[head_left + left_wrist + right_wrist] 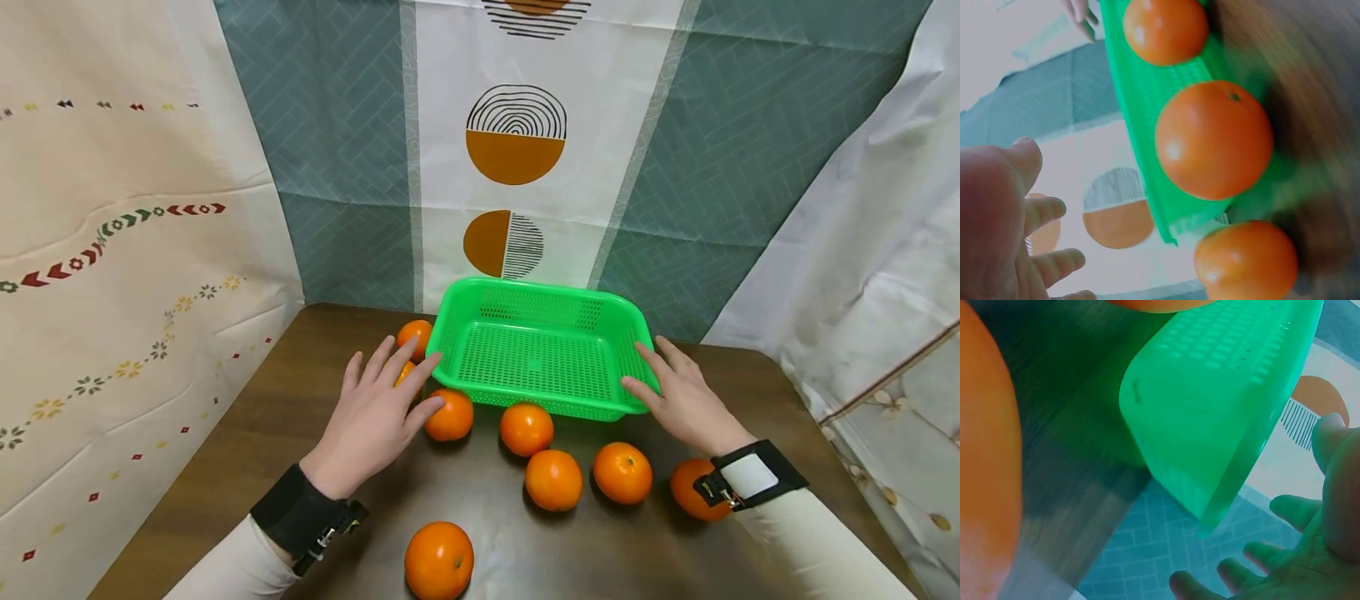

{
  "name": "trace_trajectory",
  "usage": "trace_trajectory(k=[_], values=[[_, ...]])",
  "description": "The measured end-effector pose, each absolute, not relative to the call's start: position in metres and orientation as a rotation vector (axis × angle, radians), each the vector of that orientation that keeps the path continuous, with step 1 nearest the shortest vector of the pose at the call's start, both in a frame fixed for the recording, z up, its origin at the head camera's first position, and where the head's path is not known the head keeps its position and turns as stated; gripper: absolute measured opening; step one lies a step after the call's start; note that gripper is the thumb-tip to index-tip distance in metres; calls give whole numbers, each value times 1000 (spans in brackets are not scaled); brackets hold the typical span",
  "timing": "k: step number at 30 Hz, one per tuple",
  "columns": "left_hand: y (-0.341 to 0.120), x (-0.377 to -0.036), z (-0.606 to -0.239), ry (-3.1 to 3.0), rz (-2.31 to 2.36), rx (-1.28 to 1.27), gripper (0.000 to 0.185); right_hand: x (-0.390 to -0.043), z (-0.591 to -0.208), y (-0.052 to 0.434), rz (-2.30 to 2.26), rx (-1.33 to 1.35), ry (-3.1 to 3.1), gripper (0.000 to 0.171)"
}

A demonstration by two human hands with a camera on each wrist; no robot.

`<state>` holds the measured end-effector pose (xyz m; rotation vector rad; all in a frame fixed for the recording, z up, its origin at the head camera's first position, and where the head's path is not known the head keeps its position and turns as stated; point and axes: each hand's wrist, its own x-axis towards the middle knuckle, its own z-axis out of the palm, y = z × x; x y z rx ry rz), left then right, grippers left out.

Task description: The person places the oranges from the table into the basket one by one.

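both hands are lying spread and holding nothing, the left hand (378,408) flanking the green basket's (542,293) left end, the right hand (678,400) its right end, its long axis running left-right between them.

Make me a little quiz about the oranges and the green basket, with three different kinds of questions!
1. True or false: the green basket has oranges inside it.
2. Which hand is beside the orange at the basket's near-left corner? A) left hand B) right hand
3. Fill in: the basket stands on a brown wooden ____.

Key:
1. False; its mesh floor is bare, and the oranges lie on the table around it.
2. A; the left hand's fingers are spread next to that orange, while the right hand is at the basket's right rim.
3. table
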<state>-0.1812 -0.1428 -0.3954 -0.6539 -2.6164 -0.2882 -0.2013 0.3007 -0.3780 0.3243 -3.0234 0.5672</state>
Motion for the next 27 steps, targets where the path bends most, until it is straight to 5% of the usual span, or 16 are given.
trace_trajectory(k=[13, 27], values=[[-126, -135, -385, -2639, -400, -1353, 63, -200, -377, 295, 539, 371, -2967, 79], [-130, -159, -395, -2617, -236, -1055, 64, -189, -378, 261, 381, 659, -2758, 75]])
